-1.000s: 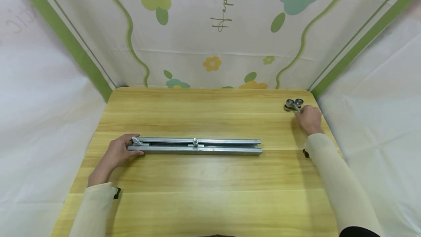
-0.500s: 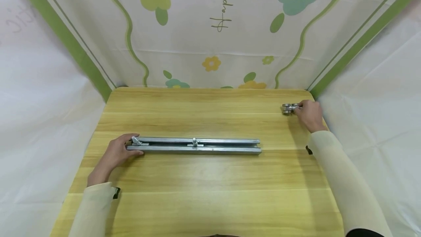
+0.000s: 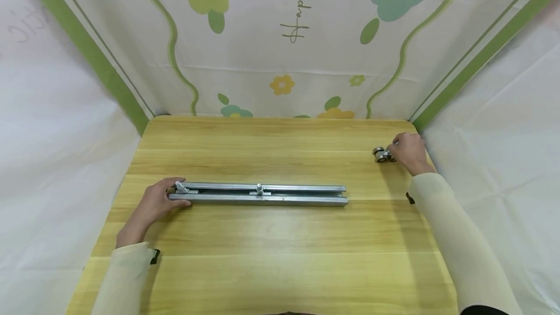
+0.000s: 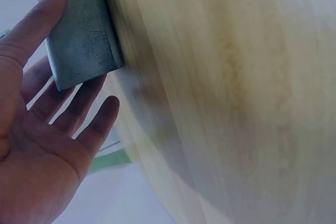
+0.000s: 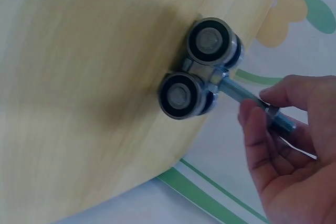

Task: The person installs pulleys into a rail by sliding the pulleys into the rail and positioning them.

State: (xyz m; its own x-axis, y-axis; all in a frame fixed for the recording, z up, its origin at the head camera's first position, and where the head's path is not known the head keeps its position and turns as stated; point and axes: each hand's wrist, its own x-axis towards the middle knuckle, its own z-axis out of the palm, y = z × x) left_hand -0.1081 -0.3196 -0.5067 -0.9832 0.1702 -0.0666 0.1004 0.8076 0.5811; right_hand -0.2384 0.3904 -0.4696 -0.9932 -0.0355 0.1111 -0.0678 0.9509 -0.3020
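A grey metal channel track [image 3: 280, 199] lies across the table, its slot facing up. My left hand [image 3: 156, 201] grips its left end, thumb on the near side and fingers at the far side; the left wrist view shows the thumb on the flat metal wall. Two bolts stand in the slot, one bolt [image 3: 182, 188] by the left hand and another bolt [image 3: 259, 189] near mid-length. At the back right, my right hand [image 3: 410, 152] pinches the threaded stem [image 5: 241, 92] of a roller trolley [image 5: 202, 69], whose several wheels point away from the palm.
The wooden table [image 3: 280, 261] has rounded back corners and carries the track. A flower-printed cloth [image 3: 280, 38] hangs right behind the back edge, and white cloth walls [image 3: 512, 159] flank both sides.
My right hand has turned the roller trolley about, and its wheels have shifted slightly toward the front. The left hand and the track have stayed in place.
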